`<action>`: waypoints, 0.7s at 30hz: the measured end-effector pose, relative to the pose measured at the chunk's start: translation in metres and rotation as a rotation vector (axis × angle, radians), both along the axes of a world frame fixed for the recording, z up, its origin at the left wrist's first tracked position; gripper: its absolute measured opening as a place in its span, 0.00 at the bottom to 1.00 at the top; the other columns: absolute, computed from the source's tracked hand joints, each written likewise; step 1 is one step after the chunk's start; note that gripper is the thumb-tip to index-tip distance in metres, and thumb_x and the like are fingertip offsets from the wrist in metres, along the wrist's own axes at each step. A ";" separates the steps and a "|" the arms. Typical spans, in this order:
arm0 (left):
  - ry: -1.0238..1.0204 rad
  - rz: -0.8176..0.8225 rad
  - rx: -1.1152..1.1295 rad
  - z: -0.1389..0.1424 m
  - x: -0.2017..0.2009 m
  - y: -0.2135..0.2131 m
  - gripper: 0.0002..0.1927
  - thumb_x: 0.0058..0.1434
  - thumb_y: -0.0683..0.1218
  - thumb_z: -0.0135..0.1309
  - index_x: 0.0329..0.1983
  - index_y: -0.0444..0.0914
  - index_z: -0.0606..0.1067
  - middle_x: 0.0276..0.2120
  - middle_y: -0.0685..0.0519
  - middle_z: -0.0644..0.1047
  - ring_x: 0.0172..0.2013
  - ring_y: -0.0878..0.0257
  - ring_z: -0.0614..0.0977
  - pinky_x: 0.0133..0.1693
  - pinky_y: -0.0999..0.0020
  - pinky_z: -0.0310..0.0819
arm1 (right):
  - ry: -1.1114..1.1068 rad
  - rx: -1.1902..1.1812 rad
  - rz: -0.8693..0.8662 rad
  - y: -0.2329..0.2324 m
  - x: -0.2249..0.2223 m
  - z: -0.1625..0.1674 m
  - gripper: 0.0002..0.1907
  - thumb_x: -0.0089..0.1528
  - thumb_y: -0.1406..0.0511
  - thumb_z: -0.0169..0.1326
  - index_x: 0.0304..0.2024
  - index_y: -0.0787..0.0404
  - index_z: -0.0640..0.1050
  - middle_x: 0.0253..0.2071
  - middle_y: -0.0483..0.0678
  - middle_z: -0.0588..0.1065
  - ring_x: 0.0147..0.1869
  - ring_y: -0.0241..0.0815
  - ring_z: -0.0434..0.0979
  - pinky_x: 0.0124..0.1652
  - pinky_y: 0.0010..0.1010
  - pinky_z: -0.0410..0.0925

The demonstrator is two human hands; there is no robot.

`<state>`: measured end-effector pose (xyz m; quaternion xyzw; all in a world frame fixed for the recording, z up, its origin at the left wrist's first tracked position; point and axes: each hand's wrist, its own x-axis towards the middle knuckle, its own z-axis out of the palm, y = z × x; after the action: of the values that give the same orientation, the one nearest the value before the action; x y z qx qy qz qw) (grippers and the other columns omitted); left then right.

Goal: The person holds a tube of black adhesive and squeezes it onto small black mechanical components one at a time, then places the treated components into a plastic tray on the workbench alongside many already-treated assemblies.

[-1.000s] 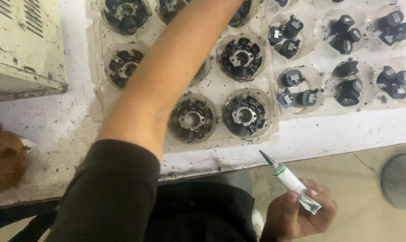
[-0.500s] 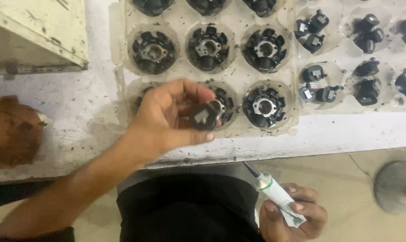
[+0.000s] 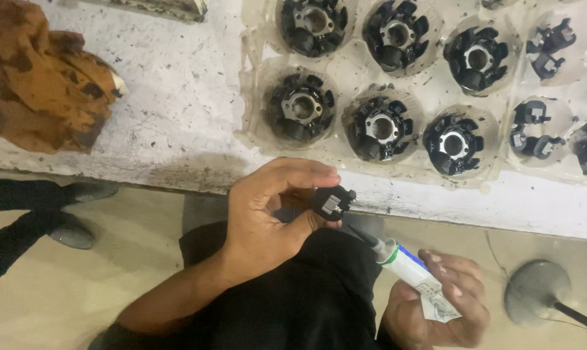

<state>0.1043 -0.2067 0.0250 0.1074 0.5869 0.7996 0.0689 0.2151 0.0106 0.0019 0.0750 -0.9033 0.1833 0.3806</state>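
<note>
My left hand pinches a small black plastic part between thumb and fingers, just below the table's front edge and over my lap. In my right hand is a white squeeze tube with a dark nozzle; the nozzle tip points up-left and sits right under the black part. On the white table above lies a clear plastic tray with round pockets holding several black ring-shaped assemblies, such as the one nearest my left hand.
A crumpled brown rag lies on the table's left. Smaller black parts fill the tray pockets at right. A round grey stand base sits on the floor at right. Another person's dark shoes are at left.
My left hand has come down off the tray toward my lap with the small black part. The tube's nozzle has moved up close to it. The view has shifted left.
</note>
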 end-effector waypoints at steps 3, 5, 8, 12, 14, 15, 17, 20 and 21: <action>-0.042 -0.034 0.049 0.006 0.002 -0.004 0.19 0.62 0.28 0.62 0.55 0.32 0.78 0.54 0.45 0.77 0.46 0.60 0.86 0.47 0.68 0.89 | 0.054 -0.426 -0.014 -0.010 -0.002 -0.006 0.17 0.67 0.71 0.57 0.52 0.57 0.63 0.45 0.52 0.71 0.45 0.49 0.80 0.45 0.31 0.75; -0.064 -0.051 0.049 0.010 0.002 -0.005 0.19 0.62 0.28 0.61 0.56 0.32 0.78 0.53 0.46 0.77 0.46 0.61 0.86 0.47 0.69 0.89 | 0.069 -0.516 -0.019 -0.016 -0.002 -0.010 0.18 0.71 0.69 0.59 0.54 0.58 0.62 0.45 0.49 0.71 0.46 0.46 0.79 0.46 0.28 0.77; -0.079 -0.072 0.016 0.015 0.002 -0.008 0.20 0.61 0.28 0.60 0.56 0.32 0.78 0.52 0.46 0.77 0.45 0.62 0.86 0.46 0.70 0.88 | 0.132 -0.576 0.036 -0.020 -0.003 -0.014 0.19 0.71 0.65 0.62 0.52 0.57 0.64 0.44 0.47 0.71 0.47 0.46 0.80 0.46 0.29 0.80; -0.073 -0.097 -0.002 0.017 0.004 -0.009 0.21 0.61 0.28 0.61 0.57 0.33 0.78 0.53 0.47 0.77 0.46 0.63 0.86 0.47 0.70 0.88 | 0.161 -0.565 0.131 -0.011 -0.004 -0.012 0.20 0.65 0.64 0.66 0.47 0.57 0.67 0.45 0.46 0.72 0.47 0.46 0.81 0.46 0.31 0.82; -0.089 -0.109 0.004 0.017 0.005 -0.008 0.21 0.61 0.28 0.60 0.57 0.33 0.78 0.53 0.47 0.77 0.45 0.63 0.86 0.47 0.70 0.88 | 0.114 -0.504 0.189 -0.004 -0.005 -0.010 0.20 0.63 0.65 0.68 0.46 0.56 0.68 0.45 0.46 0.72 0.47 0.45 0.81 0.46 0.32 0.82; -0.103 -0.114 0.016 0.016 0.005 -0.008 0.21 0.61 0.28 0.60 0.57 0.32 0.78 0.53 0.47 0.77 0.45 0.62 0.86 0.48 0.69 0.88 | 0.081 -0.466 0.220 -0.001 -0.005 -0.010 0.20 0.63 0.66 0.68 0.46 0.56 0.68 0.46 0.45 0.72 0.48 0.45 0.81 0.47 0.32 0.82; -0.127 -0.124 0.038 0.016 0.005 -0.007 0.21 0.61 0.28 0.59 0.57 0.32 0.78 0.53 0.47 0.77 0.45 0.62 0.86 0.48 0.69 0.88 | 0.103 -0.427 0.240 0.006 -0.006 -0.008 0.19 0.57 0.68 0.68 0.42 0.57 0.69 0.42 0.46 0.72 0.46 0.47 0.80 0.43 0.34 0.82; -0.150 -0.137 0.059 0.015 0.004 -0.006 0.21 0.61 0.28 0.60 0.57 0.32 0.78 0.52 0.48 0.77 0.44 0.63 0.86 0.48 0.69 0.89 | 0.108 -0.386 0.267 0.014 -0.007 -0.005 0.19 0.54 0.69 0.68 0.40 0.57 0.70 0.41 0.46 0.72 0.45 0.47 0.80 0.41 0.34 0.82; -0.153 -0.140 0.058 0.015 0.004 -0.006 0.21 0.61 0.28 0.61 0.57 0.32 0.78 0.52 0.48 0.77 0.44 0.63 0.86 0.48 0.69 0.89 | 0.105 -0.373 0.276 0.015 -0.006 -0.003 0.19 0.53 0.69 0.67 0.39 0.57 0.70 0.41 0.46 0.72 0.45 0.47 0.80 0.40 0.33 0.82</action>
<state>0.1082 -0.2122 0.0397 0.0887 0.5476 0.8153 0.1659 0.2090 0.0259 -0.0012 0.1355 -0.8139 0.3930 0.4059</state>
